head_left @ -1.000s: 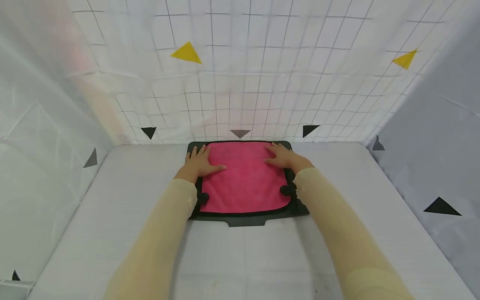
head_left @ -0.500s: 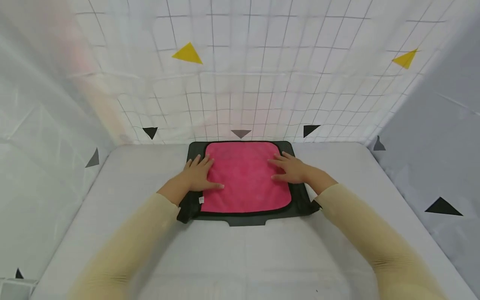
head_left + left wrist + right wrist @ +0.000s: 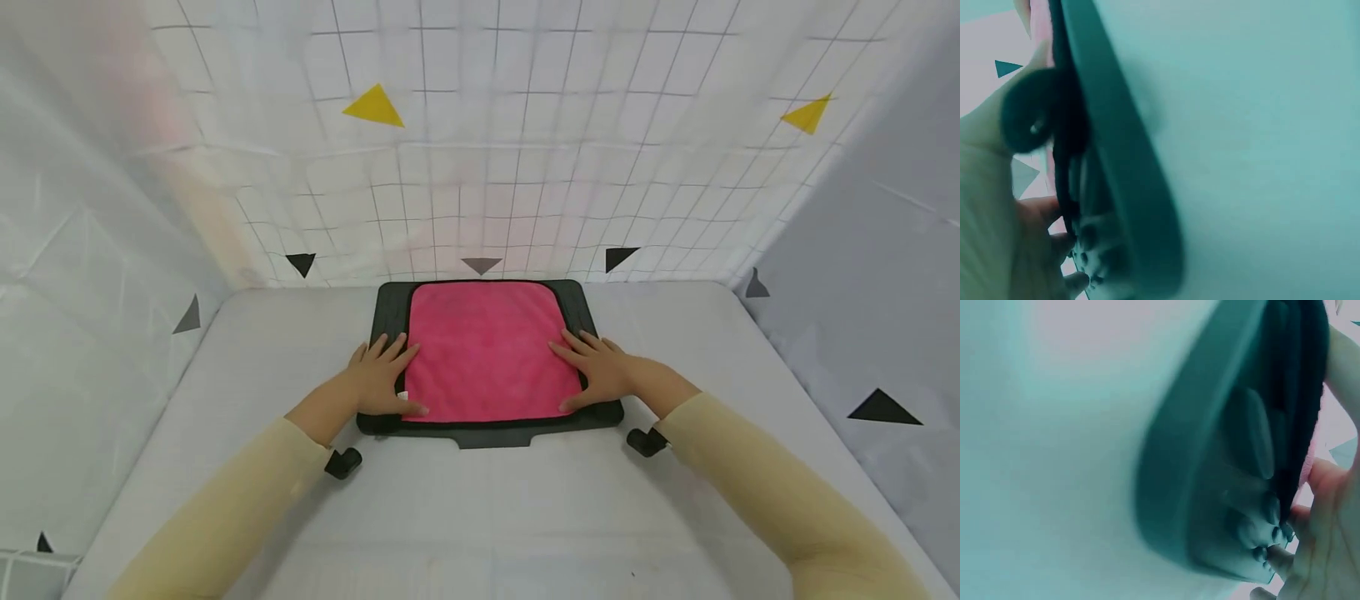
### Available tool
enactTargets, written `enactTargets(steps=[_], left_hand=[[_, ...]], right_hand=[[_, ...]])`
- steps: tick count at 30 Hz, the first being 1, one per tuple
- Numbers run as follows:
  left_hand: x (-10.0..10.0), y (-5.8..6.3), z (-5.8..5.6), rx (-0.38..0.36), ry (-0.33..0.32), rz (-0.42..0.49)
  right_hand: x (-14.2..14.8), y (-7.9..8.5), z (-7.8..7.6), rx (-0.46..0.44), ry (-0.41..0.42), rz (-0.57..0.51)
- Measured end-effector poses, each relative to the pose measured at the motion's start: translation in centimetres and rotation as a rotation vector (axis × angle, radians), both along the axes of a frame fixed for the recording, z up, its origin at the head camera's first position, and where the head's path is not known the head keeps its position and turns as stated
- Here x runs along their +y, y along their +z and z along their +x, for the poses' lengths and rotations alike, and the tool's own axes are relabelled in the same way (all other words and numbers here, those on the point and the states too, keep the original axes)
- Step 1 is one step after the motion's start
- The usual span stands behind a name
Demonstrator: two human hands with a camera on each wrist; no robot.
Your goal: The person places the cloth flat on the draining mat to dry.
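Observation:
A pink cloth [image 3: 491,350] with dark edging lies spread flat over a black tray-like panel [image 3: 492,437], which has a tab on its near edge. My left hand [image 3: 378,383] rests with spread fingers on the left border, its fingertips and thumb touching the cloth. The right hand [image 3: 606,371] lies likewise on the right border, fingers and thumb at the cloth's near right part. In the left wrist view, the panel's rim [image 3: 1129,162] stands above the white surface, with bumps inside it. The right wrist view shows a similar rim [image 3: 1172,469] beside the fingers.
Beneath lies a white table surface [image 3: 480,517]. A white gridded sheet [image 3: 495,167] hangs behind the panel, close to its far edge. Sheets with black triangles [image 3: 885,407] stand at both sides. Black wrist cameras [image 3: 343,463] sit below the sleeves.
Both hands have slid from the far corners of the cloth along its sides toward the near edge, fingers staying spread. The cloth and panel stay in nearly the same place.

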State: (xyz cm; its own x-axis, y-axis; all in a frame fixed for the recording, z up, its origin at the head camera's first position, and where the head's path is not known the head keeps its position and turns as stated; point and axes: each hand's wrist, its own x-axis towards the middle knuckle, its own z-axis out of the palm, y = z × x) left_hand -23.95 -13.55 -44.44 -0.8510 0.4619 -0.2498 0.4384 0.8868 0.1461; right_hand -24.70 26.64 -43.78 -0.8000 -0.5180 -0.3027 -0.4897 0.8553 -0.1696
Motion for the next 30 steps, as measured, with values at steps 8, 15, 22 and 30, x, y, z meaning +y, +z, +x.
enactTargets(steps=[8, 15, 22, 30], left_hand=[[-0.8, -0.5, 0.9, 0.029, -0.013, 0.035], [-1.8, -0.9, 1.3, 0.059, -0.002, 0.032], [-2.9, -1.1, 1.8, 0.078, 0.007, 0.078], [-3.5, -1.2, 2.5, 0.085, 0.017, 0.064]], right_hand=[[1.2, -0.6, 1.4, 0.06, 0.019, 0.0], [2.3, -1.1, 2.3, 0.047, -0.018, -0.06], [2.6, -1.3, 2.0, 0.068, -0.033, -0.132], [3.0, -1.9, 2.4, 0.073, -0.052, -0.112]])
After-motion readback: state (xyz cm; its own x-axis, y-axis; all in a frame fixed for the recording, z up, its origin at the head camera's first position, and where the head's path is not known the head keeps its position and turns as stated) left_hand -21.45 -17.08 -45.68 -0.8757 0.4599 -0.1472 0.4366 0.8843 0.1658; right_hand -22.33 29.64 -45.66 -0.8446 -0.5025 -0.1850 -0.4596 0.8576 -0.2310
